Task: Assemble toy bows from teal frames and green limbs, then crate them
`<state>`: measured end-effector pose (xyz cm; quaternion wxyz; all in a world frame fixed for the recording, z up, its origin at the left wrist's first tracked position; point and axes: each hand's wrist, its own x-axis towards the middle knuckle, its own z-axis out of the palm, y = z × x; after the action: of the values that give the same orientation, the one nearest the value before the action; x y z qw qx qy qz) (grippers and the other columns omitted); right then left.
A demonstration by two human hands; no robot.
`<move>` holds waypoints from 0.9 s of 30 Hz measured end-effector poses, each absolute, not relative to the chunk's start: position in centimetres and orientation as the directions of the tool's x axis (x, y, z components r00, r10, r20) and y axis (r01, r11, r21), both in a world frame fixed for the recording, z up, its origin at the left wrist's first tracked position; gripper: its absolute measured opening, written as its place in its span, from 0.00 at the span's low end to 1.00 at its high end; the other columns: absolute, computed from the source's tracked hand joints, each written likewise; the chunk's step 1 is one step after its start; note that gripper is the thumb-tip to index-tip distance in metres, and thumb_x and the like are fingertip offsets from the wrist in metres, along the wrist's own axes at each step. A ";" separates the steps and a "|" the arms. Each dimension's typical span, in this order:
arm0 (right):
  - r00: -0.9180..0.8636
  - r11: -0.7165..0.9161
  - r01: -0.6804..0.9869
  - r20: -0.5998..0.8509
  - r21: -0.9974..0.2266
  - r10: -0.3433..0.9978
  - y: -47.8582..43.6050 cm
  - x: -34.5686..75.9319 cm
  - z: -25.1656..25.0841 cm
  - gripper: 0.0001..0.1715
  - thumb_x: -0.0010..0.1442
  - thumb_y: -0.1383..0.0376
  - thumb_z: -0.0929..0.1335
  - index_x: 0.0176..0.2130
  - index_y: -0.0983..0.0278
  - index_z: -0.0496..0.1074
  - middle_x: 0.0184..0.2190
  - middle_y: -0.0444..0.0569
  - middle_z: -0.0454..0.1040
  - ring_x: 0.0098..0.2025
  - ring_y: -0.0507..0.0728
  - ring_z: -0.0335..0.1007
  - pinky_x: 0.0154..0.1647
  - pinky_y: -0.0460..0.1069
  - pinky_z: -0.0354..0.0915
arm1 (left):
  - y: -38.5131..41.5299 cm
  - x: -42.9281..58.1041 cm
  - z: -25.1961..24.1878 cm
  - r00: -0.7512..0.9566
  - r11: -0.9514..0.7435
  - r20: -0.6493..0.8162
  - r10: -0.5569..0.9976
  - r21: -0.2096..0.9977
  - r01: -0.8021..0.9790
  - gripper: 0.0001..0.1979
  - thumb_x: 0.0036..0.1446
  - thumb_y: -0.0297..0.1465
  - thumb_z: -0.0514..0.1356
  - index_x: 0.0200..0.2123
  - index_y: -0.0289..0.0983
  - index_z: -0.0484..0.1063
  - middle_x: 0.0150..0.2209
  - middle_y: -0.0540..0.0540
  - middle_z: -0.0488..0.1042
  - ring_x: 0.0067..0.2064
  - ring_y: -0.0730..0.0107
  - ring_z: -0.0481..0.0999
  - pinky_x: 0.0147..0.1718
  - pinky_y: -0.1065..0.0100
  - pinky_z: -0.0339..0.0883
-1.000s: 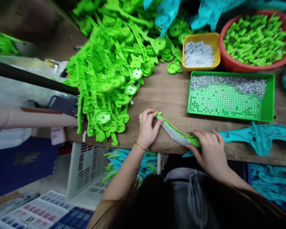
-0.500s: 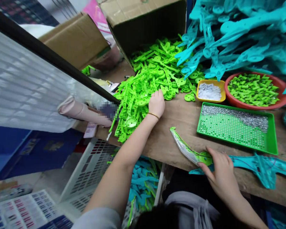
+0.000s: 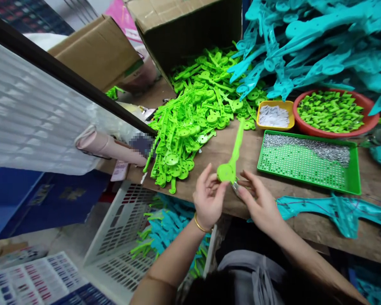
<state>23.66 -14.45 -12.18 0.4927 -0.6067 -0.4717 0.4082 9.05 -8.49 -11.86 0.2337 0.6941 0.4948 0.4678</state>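
Observation:
My left hand [image 3: 208,195] pinches the round end of a long green plastic piece [image 3: 232,156], which points away from me over the wooden table [image 3: 222,148]. My right hand [image 3: 258,201] is right beside it, fingers curled at that same round end, with a small silvery part barely showing under them. A heap of the same green pieces [image 3: 193,114] lies just beyond my left hand.
A green tray of small metal pins [image 3: 306,161], a yellow dish of white bits [image 3: 274,115] and a red bowl of green clips [image 3: 332,112] stand to the right. Teal pieces [image 3: 307,38] pile behind; another teal piece [image 3: 333,207] lies near the table edge. A white crate [image 3: 120,228] sits below.
My left hand came back from the green heap holding a long green piece. My right hand left the piece lying on the table and rose to meet the left hand.

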 end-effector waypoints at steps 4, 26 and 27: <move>0.203 -0.012 0.353 0.064 -0.935 0.977 -14.7 25.4 -12.1 0.27 0.62 0.54 0.65 0.57 0.62 0.65 0.55 0.57 0.70 0.52 0.59 0.71 0.52 0.57 0.70 | -2.0 5.3 -10.1 -0.034 -0.389 0.608 0.793 0.547 0.741 0.16 0.60 0.36 0.60 0.50 0.40 0.69 0.45 0.42 0.74 0.46 0.60 0.76 0.47 0.55 0.73; 0.373 -0.070 0.035 -0.052 -0.997 0.926 -12.7 25.1 -11.4 0.31 0.61 0.51 0.65 0.59 0.62 0.62 0.59 0.58 0.65 0.56 0.59 0.69 0.51 0.55 0.71 | -6.5 13.3 -11.6 0.199 -0.406 0.361 0.911 0.867 0.288 0.06 0.56 0.29 0.62 0.38 0.36 0.72 0.34 0.47 0.78 0.34 0.72 0.79 0.34 0.72 0.74; 0.362 -0.043 0.060 -0.019 -0.997 0.932 -12.5 24.7 -11.3 0.30 0.61 0.52 0.66 0.58 0.61 0.64 0.58 0.57 0.66 0.56 0.59 0.68 0.51 0.55 0.70 | -9.1 13.4 -11.9 0.213 -0.480 0.432 0.876 0.824 0.300 0.04 0.56 0.27 0.62 0.37 0.37 0.73 0.36 0.46 0.78 0.36 0.72 0.79 0.37 0.72 0.74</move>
<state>24.67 -12.50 -11.33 0.5584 -0.6077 -0.4080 0.3904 13.39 -9.09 -11.94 0.3033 0.7173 0.4101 0.4747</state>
